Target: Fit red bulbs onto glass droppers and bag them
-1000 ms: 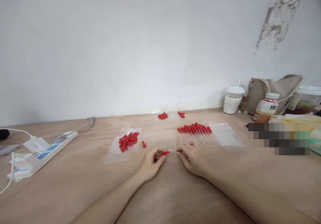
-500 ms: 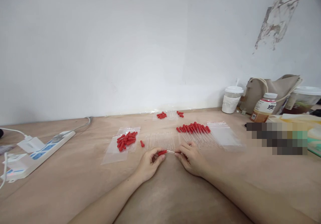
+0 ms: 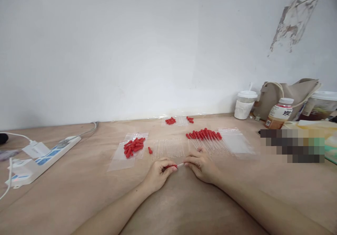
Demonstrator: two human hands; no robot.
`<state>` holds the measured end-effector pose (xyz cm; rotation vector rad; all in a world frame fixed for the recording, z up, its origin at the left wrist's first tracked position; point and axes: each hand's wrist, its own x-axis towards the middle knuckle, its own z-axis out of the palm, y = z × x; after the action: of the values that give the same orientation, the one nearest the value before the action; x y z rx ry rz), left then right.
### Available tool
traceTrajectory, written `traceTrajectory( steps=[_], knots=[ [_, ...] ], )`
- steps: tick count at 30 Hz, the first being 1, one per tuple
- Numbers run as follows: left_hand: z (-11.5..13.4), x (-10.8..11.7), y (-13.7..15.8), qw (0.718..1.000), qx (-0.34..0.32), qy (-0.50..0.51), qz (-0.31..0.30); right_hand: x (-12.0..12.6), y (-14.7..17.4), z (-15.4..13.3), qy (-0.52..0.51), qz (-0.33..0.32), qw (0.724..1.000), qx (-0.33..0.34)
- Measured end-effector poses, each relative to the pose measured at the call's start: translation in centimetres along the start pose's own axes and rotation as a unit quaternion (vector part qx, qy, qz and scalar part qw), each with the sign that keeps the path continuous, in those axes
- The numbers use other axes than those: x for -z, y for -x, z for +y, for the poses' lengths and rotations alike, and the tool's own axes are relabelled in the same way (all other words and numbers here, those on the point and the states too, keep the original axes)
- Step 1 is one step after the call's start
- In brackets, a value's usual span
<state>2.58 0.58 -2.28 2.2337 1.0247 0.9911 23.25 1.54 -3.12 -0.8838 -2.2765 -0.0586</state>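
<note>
My left hand (image 3: 159, 173) is closed around a red rubber dropper bulb (image 3: 172, 166), mostly covered by the fingers. From the bulb's right end a clear glass dropper tube (image 3: 180, 165) runs to my right hand (image 3: 200, 164), whose fingers pinch it. Whether the tube sits inside the bulb or only meets its mouth, I cannot tell. Just beyond the hands lies a row of bare clear tubes (image 3: 168, 148). A single red bulb (image 3: 150, 150) is left of that row. Behind my right hand, several droppers with red bulbs (image 3: 204, 134) lie side by side.
Loose red bulbs (image 3: 133, 147) rest on a plastic bag at left. An empty-looking clear bag (image 3: 234, 142) lies right of the droppers. A power strip (image 3: 50, 161) is far left; a paper-wrapped cup (image 3: 244, 105), drink bottle (image 3: 279, 113) and grey bag (image 3: 300, 87) stand at right.
Both hands keep hold of the bulb and tube. The joint between them sits slightly lower and tilts up toward the right, with less of the bulb showing. The whole view has shifted slightly.
</note>
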Motion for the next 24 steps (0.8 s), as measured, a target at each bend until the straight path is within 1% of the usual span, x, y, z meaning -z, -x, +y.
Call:
traceTrajectory(
  steps=[5,9,13,17,21,24],
  knots=[
    [0.2,0.0,0.0,1.0,0.002,-0.015,-0.005,0.2,0.2,-0.5,0.052,0.008,0.999,0.002],
    [0.4,0.1,0.1,0.999,-0.011,-0.037,-0.007,0.3,0.2,-0.9,0.064,0.002,0.998,0.004],
    [0.5,0.0,0.3,0.997,-0.026,-0.074,-0.02,0.0,0.2,-1.3,0.049,0.0,0.999,0.001],
    [0.5,-0.1,0.5,0.994,-0.048,-0.1,-0.022,-0.5,0.4,-1.8,0.021,-0.014,0.999,-0.03],
    [0.5,-0.1,0.3,0.993,-0.06,-0.095,-0.025,-0.7,0.2,-2.0,-0.001,-0.045,0.997,-0.07],
    [0.4,0.1,-0.2,0.996,-0.048,-0.069,0.003,-0.1,-0.4,-2.1,-0.003,-0.062,0.996,-0.069]
  ],
)
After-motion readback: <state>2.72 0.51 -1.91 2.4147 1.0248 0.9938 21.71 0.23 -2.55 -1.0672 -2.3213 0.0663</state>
